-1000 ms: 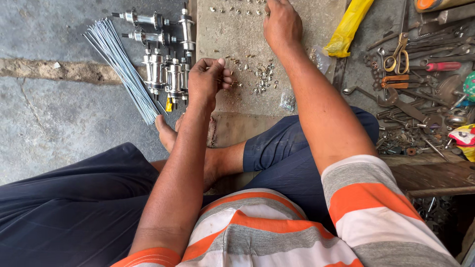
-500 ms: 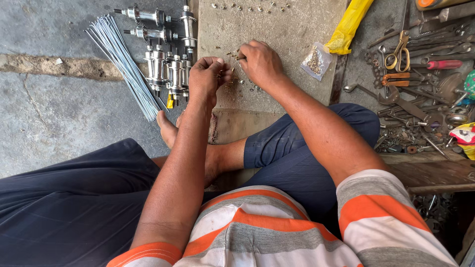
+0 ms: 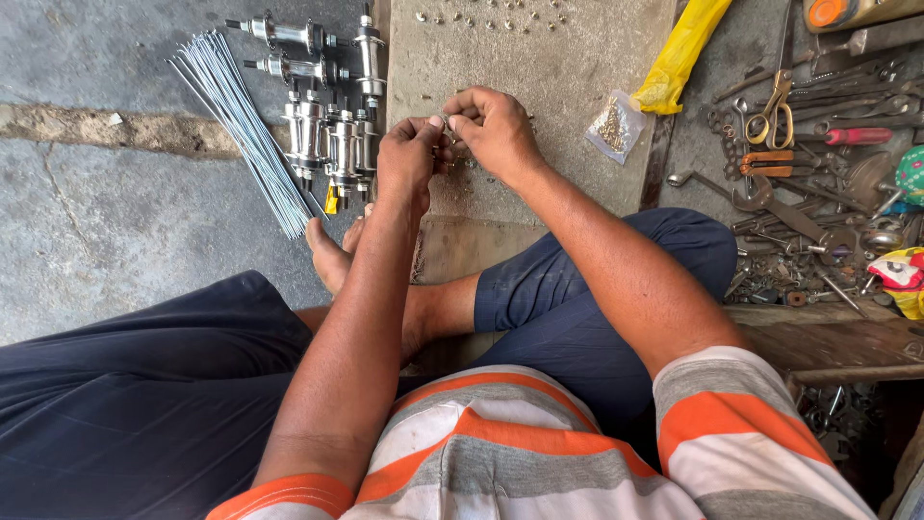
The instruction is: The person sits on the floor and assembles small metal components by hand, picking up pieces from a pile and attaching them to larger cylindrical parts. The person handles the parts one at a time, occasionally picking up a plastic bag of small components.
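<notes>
where hands meet | left hand (image 3: pixel 409 159), right hand (image 3: pixel 496 130) pinch tiny metal piece (image 3: pixel 449 126)

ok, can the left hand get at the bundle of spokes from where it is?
Probably yes: the left hand is beside the spokes, with only the upright hubs standing between, though its fingers are pinched with the right hand.

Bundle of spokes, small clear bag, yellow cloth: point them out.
bundle of spokes (image 3: pixel 245 130), head view, middle of the rods.
small clear bag (image 3: pixel 614 123), head view, bag centre.
yellow cloth (image 3: pixel 680 56), head view, mid-fold.
</notes>
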